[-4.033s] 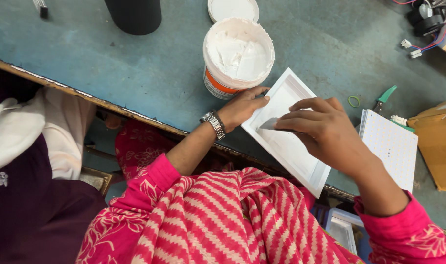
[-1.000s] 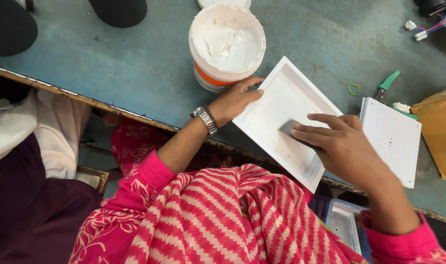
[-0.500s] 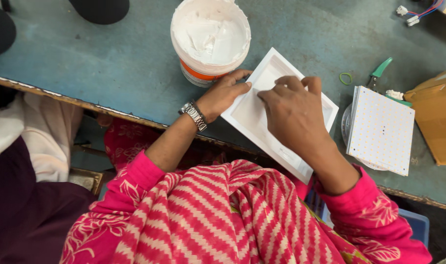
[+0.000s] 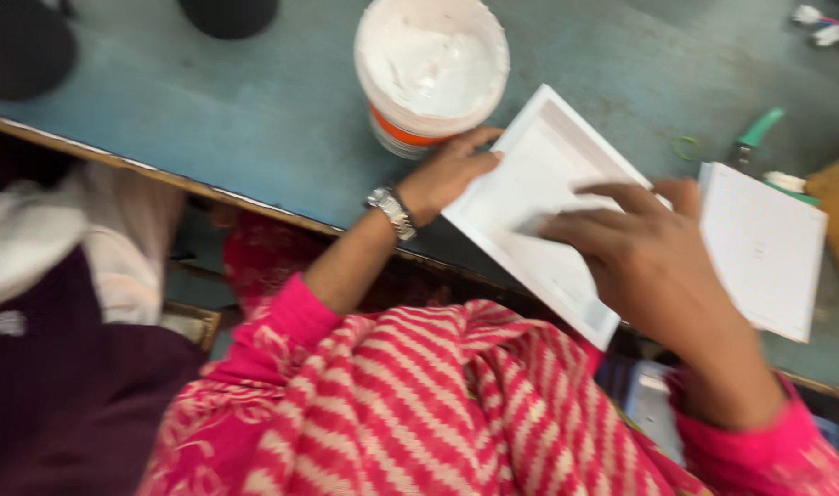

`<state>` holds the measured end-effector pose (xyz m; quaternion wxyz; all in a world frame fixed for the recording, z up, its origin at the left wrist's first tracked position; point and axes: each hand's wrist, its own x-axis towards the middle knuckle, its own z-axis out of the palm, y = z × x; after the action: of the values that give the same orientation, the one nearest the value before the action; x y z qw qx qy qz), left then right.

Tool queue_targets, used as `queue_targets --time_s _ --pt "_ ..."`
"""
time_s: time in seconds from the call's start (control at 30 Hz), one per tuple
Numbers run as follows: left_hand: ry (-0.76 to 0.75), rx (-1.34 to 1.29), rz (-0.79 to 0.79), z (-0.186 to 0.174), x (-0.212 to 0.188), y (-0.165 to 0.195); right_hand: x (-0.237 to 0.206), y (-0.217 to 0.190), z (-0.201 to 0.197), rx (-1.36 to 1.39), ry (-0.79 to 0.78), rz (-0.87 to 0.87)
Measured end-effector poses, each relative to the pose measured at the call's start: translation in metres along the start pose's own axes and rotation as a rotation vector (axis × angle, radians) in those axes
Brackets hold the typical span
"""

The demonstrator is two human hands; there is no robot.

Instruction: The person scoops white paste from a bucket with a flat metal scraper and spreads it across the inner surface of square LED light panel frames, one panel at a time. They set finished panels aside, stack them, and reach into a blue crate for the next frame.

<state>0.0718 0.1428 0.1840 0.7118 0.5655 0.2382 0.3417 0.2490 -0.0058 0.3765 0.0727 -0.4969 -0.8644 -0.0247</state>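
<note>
- The shallow white rectangular tray [image 4: 548, 184] lies on the blue-green painted tabletop [image 4: 254, 110], overhanging its near edge.
- The round white plastic tub of white paste [image 4: 430, 69] stands just behind and left of the tray.
- The left hand [image 4: 452, 170] rests on the tray's left edge, just before the tub.
- The right hand [image 4: 640, 248] lies over the tray.
- The flat white perforated panel [image 4: 761, 248] lies right of the tray.
- The green-handled tool [image 4: 755, 133] lies behind the panel.

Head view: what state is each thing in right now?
White tray: tilted over the table edge, open side up.
Left hand: holding the tray's left edge.
Right hand: fingertips pressed inside the tray.
Bucket: lidless, full of white paste.
White panel: flat on the table.
</note>
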Motion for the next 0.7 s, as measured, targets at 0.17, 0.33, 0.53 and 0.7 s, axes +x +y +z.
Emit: queue_targets --time_s 0.17,0.33,0.53,0.7 --pt "0.014 0.02 0.021 0.003 0.001 0.001 0.027 0.01 0.022 -0.024 0.109 -0.163" --pt "-0.005 0.061 0.03 0.002 -0.001 0.009 0.043 0.006 0.024 0.004 0.053 -0.186" --pt "0.036 0.087 0.014 0.005 -0.005 0.011 0.015 0.016 0.015 0.031 -0.095 -0.234" --pt "0.009 0.006 -0.038 0.005 -0.007 0.015 -0.016 0.019 0.002 0.036 -0.2 -0.169"
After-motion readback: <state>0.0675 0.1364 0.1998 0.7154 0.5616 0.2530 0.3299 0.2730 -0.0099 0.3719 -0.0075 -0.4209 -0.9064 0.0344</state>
